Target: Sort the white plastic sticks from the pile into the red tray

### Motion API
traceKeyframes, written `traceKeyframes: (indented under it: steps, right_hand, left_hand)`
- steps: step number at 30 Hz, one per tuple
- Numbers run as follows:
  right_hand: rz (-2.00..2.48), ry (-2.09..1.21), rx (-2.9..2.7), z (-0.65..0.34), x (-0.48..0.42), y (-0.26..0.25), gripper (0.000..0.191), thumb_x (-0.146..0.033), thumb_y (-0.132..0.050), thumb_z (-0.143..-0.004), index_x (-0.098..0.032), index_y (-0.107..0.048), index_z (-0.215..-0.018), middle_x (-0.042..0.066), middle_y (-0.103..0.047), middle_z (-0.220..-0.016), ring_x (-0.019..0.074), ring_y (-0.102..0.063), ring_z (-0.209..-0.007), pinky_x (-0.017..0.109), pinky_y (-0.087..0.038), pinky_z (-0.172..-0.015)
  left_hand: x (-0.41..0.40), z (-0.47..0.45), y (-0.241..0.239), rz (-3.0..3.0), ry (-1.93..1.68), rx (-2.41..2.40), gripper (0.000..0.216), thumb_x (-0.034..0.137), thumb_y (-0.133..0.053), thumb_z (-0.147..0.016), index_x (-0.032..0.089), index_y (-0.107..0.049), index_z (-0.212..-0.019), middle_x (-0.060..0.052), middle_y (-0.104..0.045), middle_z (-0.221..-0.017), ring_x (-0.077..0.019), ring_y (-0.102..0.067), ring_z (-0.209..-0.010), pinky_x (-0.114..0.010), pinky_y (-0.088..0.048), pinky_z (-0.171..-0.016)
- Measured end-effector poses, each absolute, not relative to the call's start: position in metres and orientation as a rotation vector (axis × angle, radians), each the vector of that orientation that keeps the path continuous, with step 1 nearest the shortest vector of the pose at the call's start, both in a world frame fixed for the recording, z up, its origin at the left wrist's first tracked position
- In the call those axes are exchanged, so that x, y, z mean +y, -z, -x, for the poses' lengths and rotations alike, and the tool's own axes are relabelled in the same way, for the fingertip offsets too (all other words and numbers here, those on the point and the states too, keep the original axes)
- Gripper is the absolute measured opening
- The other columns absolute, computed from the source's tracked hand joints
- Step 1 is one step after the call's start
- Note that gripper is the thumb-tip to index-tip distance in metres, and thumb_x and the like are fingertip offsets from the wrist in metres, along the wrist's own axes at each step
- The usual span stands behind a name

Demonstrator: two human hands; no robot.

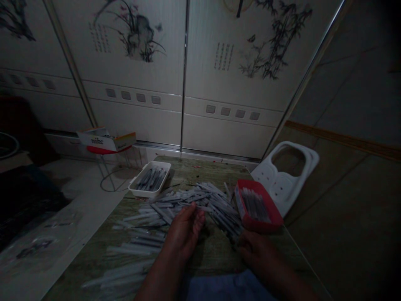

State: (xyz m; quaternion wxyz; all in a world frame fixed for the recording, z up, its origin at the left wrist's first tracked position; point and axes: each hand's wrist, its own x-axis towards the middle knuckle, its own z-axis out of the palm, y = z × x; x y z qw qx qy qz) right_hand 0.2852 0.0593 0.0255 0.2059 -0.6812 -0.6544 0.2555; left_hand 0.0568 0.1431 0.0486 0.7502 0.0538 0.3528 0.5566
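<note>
A heap of thin grey-white sticks point(194, 200) lies spread across a low table point(200, 167). My left hand point(184, 230) rests palm down on the near edge of the heap, fingers stretched forward and touching the sticks. My right hand point(255, 248) lies lower right by the heap's right end, next to a red tray point(258, 207) holding several sticks; its fingers look curled, and what they hold is too dark to make out. A white tray point(151, 179) with more sticks sits at the table's far left corner.
A white plastic moulded holder point(286, 175) leans off the table's right side. A small printed carton point(106, 140) stands on a wire stool at left. Painted sliding wardrobe doors point(184, 75) fill the back. Tiled floor point(344, 217) lies to the right.
</note>
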Motion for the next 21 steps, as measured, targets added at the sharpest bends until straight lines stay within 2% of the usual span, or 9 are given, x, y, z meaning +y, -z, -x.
traceKeyframes:
  steps: [5,9,15,18,21]
  right_hand:
    - [2.048,-0.544,-1.959,-0.270,0.059,-0.016,0.005,-0.018,-0.057,-0.081,-0.022,-0.059,-0.079,0.002,-0.067,-0.084,0.0209,-0.063,-0.081,0.030,-0.032,-0.067]
    - [2.067,-0.440,-1.964,-0.262,0.059,-0.014,0.007,-0.018,-0.056,-0.083,-0.022,-0.060,-0.079,0.003,-0.068,-0.083,0.0208,-0.063,-0.078,0.031,-0.030,-0.066]
    - [1.773,-0.800,-1.658,-0.250,0.073,-0.040,0.008,-0.026,-0.056,-0.085,-0.022,-0.060,-0.079,0.000,-0.066,-0.071,0.0192,-0.063,-0.068,0.028,-0.038,-0.060]
    - [1.644,-0.893,-1.504,-0.241,0.085,-0.055,0.010,-0.031,-0.060,-0.083,-0.021,-0.060,-0.083,0.000,-0.065,-0.070,0.0187,-0.063,-0.066,0.027,-0.042,-0.059]
    - [1.624,-0.944,-1.413,-0.231,0.092,-0.068,0.012,-0.034,-0.061,-0.084,-0.022,-0.060,-0.086,-0.002,-0.064,-0.068,0.0163,-0.059,-0.060,0.026,-0.041,-0.054]
  left_hand:
    - [0.143,-0.056,-0.047,-0.133,-1.220,0.782,0.013,0.009,-0.063,-0.094,0.014,-0.060,-0.082,-0.002,-0.066,-0.071,-0.0105,-0.068,-0.059,-0.018,-0.060,-0.056]
    - [0.143,-0.057,-0.045,-0.127,-1.217,0.772,0.013,0.009,-0.063,-0.093,0.014,-0.059,-0.083,-0.002,-0.065,-0.070,-0.0106,-0.068,-0.059,-0.019,-0.060,-0.056]
    - [0.142,-0.058,-0.045,-0.174,-1.218,0.761,0.013,0.010,-0.066,-0.092,0.014,-0.059,-0.082,-0.002,-0.065,-0.070,-0.0111,-0.068,-0.060,-0.019,-0.060,-0.057]
    - [0.141,-0.058,-0.046,-0.182,-1.212,0.766,0.015,0.010,-0.067,-0.091,0.014,-0.059,-0.080,-0.001,-0.065,-0.069,-0.0105,-0.068,-0.060,-0.019,-0.060,-0.057]
    - [0.140,-0.058,-0.045,-0.214,-1.195,0.748,0.014,0.011,-0.067,-0.091,0.014,-0.059,-0.080,-0.002,-0.065,-0.069,-0.0103,-0.067,-0.060,-0.019,-0.059,-0.057]
